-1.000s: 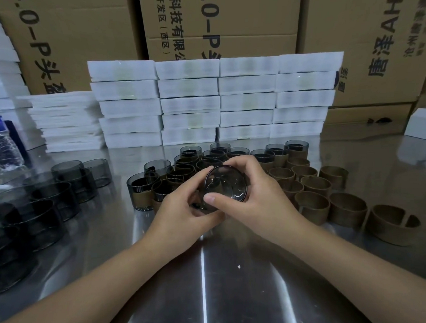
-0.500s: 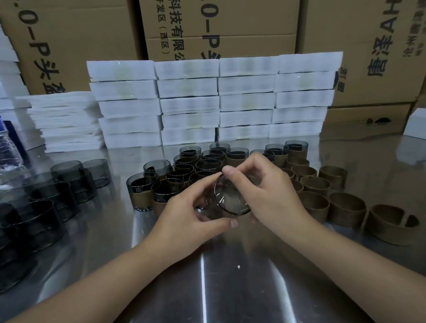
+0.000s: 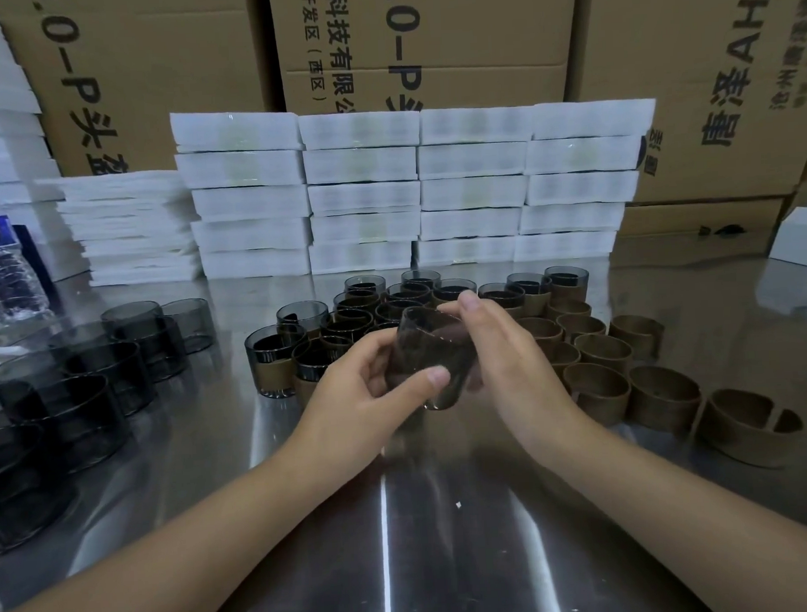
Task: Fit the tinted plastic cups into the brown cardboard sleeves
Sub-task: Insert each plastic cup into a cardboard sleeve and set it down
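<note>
Your left hand and right hand both grip one tinted cup, fingers curled round it. It is tilted above the counter, just before the sleeved cups and near the cardboard sleeves.

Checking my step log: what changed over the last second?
The cup turned in the hands: its round end faced the camera, now its side shows, tilted. The left hand and right hand kept hold of it. The sleeves and other cups stayed put.

Open tabletop near; cups, sleeves beyond
</note>
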The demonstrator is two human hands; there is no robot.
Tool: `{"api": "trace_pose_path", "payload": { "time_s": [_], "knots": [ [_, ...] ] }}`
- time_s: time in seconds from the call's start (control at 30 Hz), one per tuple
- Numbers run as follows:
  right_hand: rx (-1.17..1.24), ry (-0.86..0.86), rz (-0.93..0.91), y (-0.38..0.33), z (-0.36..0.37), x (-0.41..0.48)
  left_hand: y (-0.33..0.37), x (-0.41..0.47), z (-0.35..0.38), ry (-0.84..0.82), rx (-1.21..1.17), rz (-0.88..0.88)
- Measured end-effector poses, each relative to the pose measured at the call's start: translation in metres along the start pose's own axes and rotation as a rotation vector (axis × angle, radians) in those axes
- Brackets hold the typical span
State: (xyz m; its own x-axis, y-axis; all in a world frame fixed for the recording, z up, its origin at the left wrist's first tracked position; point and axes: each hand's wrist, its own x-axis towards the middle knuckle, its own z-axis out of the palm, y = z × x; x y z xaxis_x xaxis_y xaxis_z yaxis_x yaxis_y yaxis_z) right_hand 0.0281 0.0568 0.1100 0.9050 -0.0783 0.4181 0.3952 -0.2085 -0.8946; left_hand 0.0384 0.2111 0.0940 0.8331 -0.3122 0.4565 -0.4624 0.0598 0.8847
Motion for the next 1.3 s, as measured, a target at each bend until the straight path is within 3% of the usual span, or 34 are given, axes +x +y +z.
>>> {"api": "trace_pose_path", "payload": {
  "time_s": [0.2,0.5,0.67,1.03,1.3],
  "knots": [
    [0.111,-0.147,0.157,-0.007,0.003,-0.002,0.005,0.000,0.005,0.088,-0.184,-0.144],
    [0.228,-0.147,0.121,-0.010,0.004,-0.006,0.009,0.000,0.004,0.023,-0.352,-0.230],
    [0.281,-0.075,0.093,-0.009,0.003,-0.007,0.007,0.000,0.003,-0.058,-0.244,-0.169],
    [0.154,-0.045,0.052,-0.004,0.002,-0.005,0.005,-0.001,0.000,0.002,0.056,0.020],
    [0.160,-0.140,0.092,-0.005,-0.001,-0.005,0.011,-0.002,0.001,0.011,0.004,-0.056]
  ]
}}
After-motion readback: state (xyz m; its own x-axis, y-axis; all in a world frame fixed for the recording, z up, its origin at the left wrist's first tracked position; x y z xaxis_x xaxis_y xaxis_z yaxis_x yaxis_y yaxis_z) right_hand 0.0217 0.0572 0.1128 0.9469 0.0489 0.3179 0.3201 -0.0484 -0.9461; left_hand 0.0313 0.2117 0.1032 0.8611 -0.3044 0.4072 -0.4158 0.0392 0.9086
